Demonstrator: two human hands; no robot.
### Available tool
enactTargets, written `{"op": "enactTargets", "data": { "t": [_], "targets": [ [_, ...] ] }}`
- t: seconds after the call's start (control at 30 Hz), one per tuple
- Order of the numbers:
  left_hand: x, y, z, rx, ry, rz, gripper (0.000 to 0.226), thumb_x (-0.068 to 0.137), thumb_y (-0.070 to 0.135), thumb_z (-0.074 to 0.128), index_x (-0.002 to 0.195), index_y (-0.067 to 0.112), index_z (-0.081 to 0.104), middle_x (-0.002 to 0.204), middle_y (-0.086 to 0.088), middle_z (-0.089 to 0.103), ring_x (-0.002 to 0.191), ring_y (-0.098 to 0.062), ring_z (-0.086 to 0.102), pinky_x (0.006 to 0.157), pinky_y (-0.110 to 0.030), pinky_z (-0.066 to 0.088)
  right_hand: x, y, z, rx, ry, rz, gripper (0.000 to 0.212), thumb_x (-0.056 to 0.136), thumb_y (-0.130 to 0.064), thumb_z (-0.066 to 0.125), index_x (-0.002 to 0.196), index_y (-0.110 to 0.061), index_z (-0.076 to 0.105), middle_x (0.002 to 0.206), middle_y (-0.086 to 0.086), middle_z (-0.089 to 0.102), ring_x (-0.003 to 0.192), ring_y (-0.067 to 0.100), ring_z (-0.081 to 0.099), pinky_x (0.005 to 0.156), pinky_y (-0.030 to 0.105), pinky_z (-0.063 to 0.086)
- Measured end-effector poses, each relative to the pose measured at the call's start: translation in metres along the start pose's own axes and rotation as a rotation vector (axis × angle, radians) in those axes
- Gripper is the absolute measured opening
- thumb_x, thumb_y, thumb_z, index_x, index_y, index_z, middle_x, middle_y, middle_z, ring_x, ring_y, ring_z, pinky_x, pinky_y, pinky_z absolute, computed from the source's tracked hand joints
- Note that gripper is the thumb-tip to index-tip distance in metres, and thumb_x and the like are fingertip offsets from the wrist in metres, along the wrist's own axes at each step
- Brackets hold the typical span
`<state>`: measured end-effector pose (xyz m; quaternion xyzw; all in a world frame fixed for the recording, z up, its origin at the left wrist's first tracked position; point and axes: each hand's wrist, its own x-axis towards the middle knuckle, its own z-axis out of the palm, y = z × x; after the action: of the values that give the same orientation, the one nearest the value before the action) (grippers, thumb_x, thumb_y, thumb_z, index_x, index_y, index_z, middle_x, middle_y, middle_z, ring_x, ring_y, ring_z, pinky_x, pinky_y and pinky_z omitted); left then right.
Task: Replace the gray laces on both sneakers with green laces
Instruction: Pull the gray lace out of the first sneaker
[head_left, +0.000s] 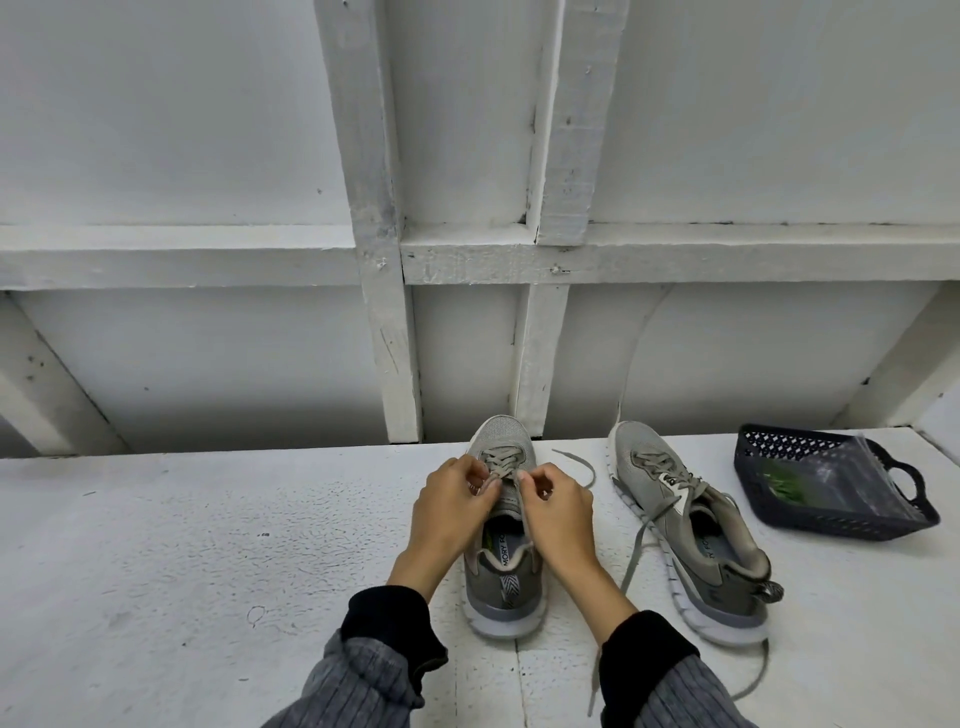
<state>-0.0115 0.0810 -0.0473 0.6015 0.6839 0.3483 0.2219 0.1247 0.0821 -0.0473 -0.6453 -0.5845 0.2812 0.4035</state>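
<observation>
Two gray sneakers stand on a white table, toes pointing away from me. Over the left sneaker (503, 582), my left hand (451, 512) and my right hand (557, 512) both pinch its gray lace (503, 464) at the upper eyelets. The lace is threaded through the lower eyelets, and one loose end trails to the right. The right sneaker (691, 535) stands apart, untied, its gray lace ends hanging down toward the table's front. Green laces (779, 486) lie in a clear packet inside a dark basket.
The dark blue plastic basket (831, 514) with handles sits at the far right of the white table (208, 545). A white wall with wooden framing rises just behind the table's back edge.
</observation>
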Motion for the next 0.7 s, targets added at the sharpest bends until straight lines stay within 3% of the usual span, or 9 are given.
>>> {"op": "enactTargets", "data": {
  "t": [0.2, 0.4, 0.5, 0.7],
  "targets": [
    [0.001, 0.001, 0.007, -0.007, 0.075, -0.073, 0.023, 0.087, 0.049, 0.061, 0.084, 0.027, 0.059, 0.082, 0.011, 0.064, 0.078, -0.010, 0.060, 0.067, -0.031, 0.049, 0.003, -0.004, 0.009, -0.024, 0.039, 0.096, 0.023, 0.090, -0.034, 0.062, 0.072, -0.019, 0.059, 0.070, -0.001, 0.062, 0.068, 0.018, 0.056, 0.061, 0.026, 0.038],
    [-0.006, -0.006, 0.016, -0.312, 0.233, -0.218, 0.023, 0.089, 0.037, 0.064, 0.073, 0.021, 0.060, 0.070, 0.007, 0.064, 0.069, -0.012, 0.060, 0.064, -0.030, 0.046, 0.002, 0.000, 0.014, 0.012, 0.163, 0.157, 0.032, 0.092, -0.034, 0.060, 0.068, -0.014, 0.057, 0.067, 0.005, 0.063, 0.066, 0.025, 0.057, 0.059, 0.029, 0.040],
    [-0.007, -0.008, 0.017, -0.427, 0.270, -0.286, 0.026, 0.090, 0.034, 0.065, 0.074, 0.014, 0.063, 0.070, 0.004, 0.065, 0.068, -0.011, 0.059, 0.062, -0.021, 0.042, 0.001, -0.002, 0.013, 0.078, 0.207, 0.232, 0.031, 0.093, -0.032, 0.059, 0.070, -0.011, 0.061, 0.071, 0.008, 0.066, 0.067, 0.026, 0.057, 0.061, 0.027, 0.037],
    [-0.007, -0.011, 0.017, -0.524, 0.281, -0.378, 0.026, 0.090, 0.029, 0.066, 0.076, 0.007, 0.066, 0.073, 0.002, 0.065, 0.071, -0.010, 0.058, 0.065, -0.017, 0.041, 0.001, -0.002, 0.010, 0.124, 0.232, 0.347, 0.030, 0.094, -0.029, 0.058, 0.072, -0.010, 0.061, 0.070, 0.006, 0.061, 0.066, 0.023, 0.053, 0.062, 0.025, 0.034]
  ]
}}
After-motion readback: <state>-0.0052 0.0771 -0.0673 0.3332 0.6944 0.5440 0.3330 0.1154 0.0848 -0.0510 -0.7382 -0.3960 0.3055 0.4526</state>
